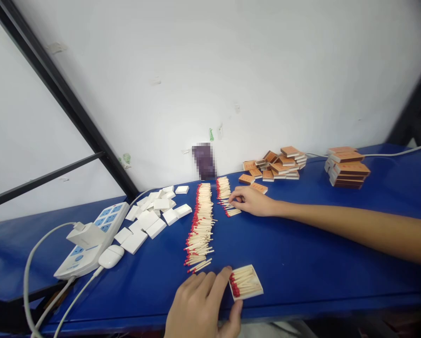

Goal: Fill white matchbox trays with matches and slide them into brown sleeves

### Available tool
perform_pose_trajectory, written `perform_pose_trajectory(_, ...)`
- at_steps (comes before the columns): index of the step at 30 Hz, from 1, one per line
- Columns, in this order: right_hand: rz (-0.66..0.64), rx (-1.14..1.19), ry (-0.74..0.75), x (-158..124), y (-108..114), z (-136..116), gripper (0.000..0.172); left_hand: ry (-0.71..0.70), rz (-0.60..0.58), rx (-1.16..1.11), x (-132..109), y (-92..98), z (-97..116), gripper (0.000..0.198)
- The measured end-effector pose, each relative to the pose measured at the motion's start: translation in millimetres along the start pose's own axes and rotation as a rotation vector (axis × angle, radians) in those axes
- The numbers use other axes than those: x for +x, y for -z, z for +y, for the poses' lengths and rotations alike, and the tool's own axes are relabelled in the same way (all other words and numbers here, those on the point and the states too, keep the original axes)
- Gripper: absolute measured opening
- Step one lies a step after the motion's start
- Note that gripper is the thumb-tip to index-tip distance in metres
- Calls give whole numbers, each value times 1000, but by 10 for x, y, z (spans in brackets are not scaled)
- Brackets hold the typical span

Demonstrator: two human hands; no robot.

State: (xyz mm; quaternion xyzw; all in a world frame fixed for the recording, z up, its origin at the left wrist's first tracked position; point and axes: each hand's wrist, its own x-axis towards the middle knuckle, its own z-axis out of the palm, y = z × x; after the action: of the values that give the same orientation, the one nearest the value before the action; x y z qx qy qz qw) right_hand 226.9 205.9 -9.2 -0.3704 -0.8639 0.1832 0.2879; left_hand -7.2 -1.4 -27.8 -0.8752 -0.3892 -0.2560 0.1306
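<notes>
My left hand (199,305) is at the table's front edge, its index finger and thumb closed about the left end of a white matchbox tray (256,292). Red-headed matches (243,280) lie side by side in that tray. Farther off, my right hand (250,200) pinches at the near part of a short row of matches (223,187); its fingers cover just how many they hold. Between the hands and to the left runs a longer row of matches (203,216), heads pointing left.
White matchbox trays (156,228) lie heaped at left, beside a power strip (108,218) with a plugged-in charger (87,236) and cables. Orange matchboxes (279,167) are piled at the back right, with a stack of matchboxes (351,168) farther right. A wall closes off the back.
</notes>
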Motion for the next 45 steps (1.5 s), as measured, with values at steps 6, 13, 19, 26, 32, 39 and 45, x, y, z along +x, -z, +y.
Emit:
perform_pose_trajectory(6,-60,-5,46,-6,10,13,15,1,-1,-4,11,-2,5,38)
perform_pose_trajectory(13,-51,-12,109,-10,-13,73,12,4,0,-3,17,-5,7,39)
perform_pose_trajectory(19,-17,-7,137,-29,4,14,14,0,11,1,23,1,13,37)
perform_pose_trajectory(26,-10,-40,148,-51,33,-60,12,2,39,13,59,16,37,33)
perform_pose_trajectory(32,-58,-90,150,-69,63,-124,21,2,38,11,82,41,41,31)
perform_pose_trajectory(39,-64,-89,128,-66,55,-110,23,6,40,25,100,56,51,30)
perform_pose_trajectory(45,-84,-101,145,-66,50,-90,23,12,25,10,73,46,59,30)
